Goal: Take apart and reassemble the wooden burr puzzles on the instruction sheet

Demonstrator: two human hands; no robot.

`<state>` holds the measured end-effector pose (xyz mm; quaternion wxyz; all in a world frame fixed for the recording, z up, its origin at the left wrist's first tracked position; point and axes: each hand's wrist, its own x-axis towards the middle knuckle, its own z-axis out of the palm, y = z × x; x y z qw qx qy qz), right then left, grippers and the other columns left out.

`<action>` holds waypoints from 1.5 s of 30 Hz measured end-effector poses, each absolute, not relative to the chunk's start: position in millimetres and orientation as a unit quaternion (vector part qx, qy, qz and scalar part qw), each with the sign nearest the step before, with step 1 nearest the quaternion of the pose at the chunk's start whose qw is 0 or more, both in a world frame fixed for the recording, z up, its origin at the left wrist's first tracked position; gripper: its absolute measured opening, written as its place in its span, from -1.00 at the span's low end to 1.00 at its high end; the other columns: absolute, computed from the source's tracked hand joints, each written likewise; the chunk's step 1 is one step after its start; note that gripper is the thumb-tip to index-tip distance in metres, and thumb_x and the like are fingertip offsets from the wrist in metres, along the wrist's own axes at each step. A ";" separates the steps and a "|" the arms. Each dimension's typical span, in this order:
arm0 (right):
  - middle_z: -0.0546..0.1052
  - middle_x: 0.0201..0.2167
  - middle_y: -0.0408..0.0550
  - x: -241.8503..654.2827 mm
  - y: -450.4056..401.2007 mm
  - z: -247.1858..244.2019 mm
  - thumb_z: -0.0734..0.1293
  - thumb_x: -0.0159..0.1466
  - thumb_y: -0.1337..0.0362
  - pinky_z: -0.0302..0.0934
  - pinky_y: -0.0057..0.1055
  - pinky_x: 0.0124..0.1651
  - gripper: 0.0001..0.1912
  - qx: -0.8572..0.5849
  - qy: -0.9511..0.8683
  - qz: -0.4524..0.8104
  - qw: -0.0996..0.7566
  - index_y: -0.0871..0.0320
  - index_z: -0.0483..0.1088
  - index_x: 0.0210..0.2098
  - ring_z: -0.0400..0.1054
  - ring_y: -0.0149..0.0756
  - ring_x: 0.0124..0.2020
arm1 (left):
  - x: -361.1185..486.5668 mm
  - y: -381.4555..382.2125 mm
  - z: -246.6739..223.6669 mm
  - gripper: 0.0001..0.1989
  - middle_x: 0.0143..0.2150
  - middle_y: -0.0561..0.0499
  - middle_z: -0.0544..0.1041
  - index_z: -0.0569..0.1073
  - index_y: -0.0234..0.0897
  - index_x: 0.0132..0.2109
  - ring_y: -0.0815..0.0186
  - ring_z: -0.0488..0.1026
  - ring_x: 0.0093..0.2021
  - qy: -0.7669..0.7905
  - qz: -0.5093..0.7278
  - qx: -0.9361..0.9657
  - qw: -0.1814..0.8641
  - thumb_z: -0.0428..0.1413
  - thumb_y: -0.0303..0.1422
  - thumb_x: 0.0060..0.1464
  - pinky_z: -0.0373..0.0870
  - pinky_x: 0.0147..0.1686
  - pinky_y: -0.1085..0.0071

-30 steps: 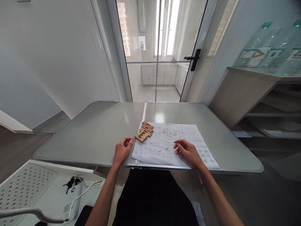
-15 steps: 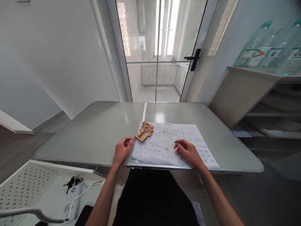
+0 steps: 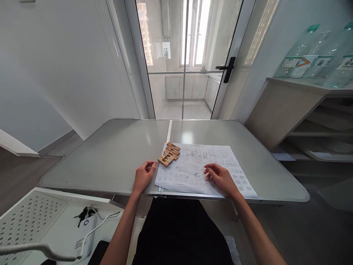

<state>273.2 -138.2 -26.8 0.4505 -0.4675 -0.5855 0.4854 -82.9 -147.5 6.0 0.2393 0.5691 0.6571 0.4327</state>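
My left hand (image 3: 145,176) rests on the grey table at the left edge of a printed paper sheet (image 3: 193,162). Its fingers are curled in, with nothing seen in them. Just beyond its fingertips, a cluster of wooden puzzle pieces (image 3: 168,154) with slots and notches lies on the paper's left side, some overlapping. My right hand (image 3: 219,177) lies on the right part of the sheet, fingers loosely bent and slightly apart, holding nothing visible. Small dark marks or bits, too small to name, show on the paper left of it.
Around the paper spreads the folding table (image 3: 124,147), with a seam down its middle. At lower left, a white cart (image 3: 57,213) holds a power bank (image 3: 86,235), a cable and keys. A glass door (image 3: 190,88) stands behind; bottles (image 3: 309,55) sit on a right-hand shelf.
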 end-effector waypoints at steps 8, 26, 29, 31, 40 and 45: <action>0.61 -0.25 0.01 273.2 -138.5 -26.8 0.35 0.34 -0.14 0.22 -0.41 -0.49 -0.55 -0.467 -0.586 0.485 0.451 0.10 0.49 -0.08 0.49 -0.26 -0.41 | -82.3 -147.0 7.2 -0.61 -0.27 -0.03 0.65 0.60 -0.25 -0.12 0.23 0.53 -0.31 0.657 0.430 0.573 0.233 0.11 -0.03 0.19 0.40 -0.28 0.38; 0.61 -0.26 -0.01 273.2 -138.4 -26.8 0.36 0.31 -0.16 0.23 -0.39 -0.45 -0.55 -0.467 -0.578 0.494 0.452 0.09 0.50 -0.10 0.49 -0.25 -0.41 | -80.9 -148.3 9.3 -0.62 -0.33 -0.01 0.62 0.61 -0.24 -0.13 0.26 0.48 -0.37 0.656 0.415 0.586 0.232 0.10 -0.05 0.20 0.37 -0.33 0.39; 0.61 -0.25 -0.02 272.9 -138.1 -24.6 0.35 0.34 -0.14 0.23 -0.39 -0.44 -0.57 -0.471 -0.585 0.487 0.446 0.09 0.49 -0.09 0.49 -0.25 -0.40 | -78.8 -147.7 13.5 -0.62 -0.31 -0.01 0.61 0.59 -0.23 -0.09 0.26 0.47 -0.38 0.654 0.431 0.586 0.206 0.07 -0.05 0.24 0.37 -0.33 0.39; 0.61 -0.25 -0.02 272.7 -138.1 -22.5 0.33 0.36 -0.12 0.24 -0.38 -0.42 -0.58 -0.473 -0.593 0.480 0.441 0.09 0.49 -0.09 0.50 -0.26 -0.40 | -74.1 -145.8 19.9 -0.63 -0.27 -0.02 0.61 0.58 -0.21 -0.06 0.25 0.47 -0.35 0.659 0.447 0.585 0.155 0.04 -0.06 0.29 0.38 -0.29 0.36; 0.62 -0.27 -0.02 271.7 -138.8 -22.8 0.34 0.35 -0.14 0.23 -0.40 -0.46 -0.57 -0.474 -0.588 0.477 0.449 0.09 0.49 -0.09 0.50 -0.25 -0.41 | -2.9 -112.4 32.4 -0.62 0.20 -0.17 0.50 0.42 -0.20 0.17 0.05 0.41 0.25 0.539 0.394 0.731 0.139 0.11 -0.22 0.26 0.36 0.25 0.12; 0.62 -0.27 -0.03 272.2 -138.9 -20.4 0.33 0.37 -0.11 0.28 -0.37 -0.39 -0.60 -0.469 -0.597 0.473 0.447 0.09 0.48 -0.10 0.50 -0.27 -0.42 | 37.5 -90.3 -1.4 -0.36 0.47 -0.34 0.18 0.24 -0.31 0.35 -0.13 -0.03 0.54 0.528 0.306 0.784 0.116 0.15 -0.11 0.24 0.05 0.45 -0.11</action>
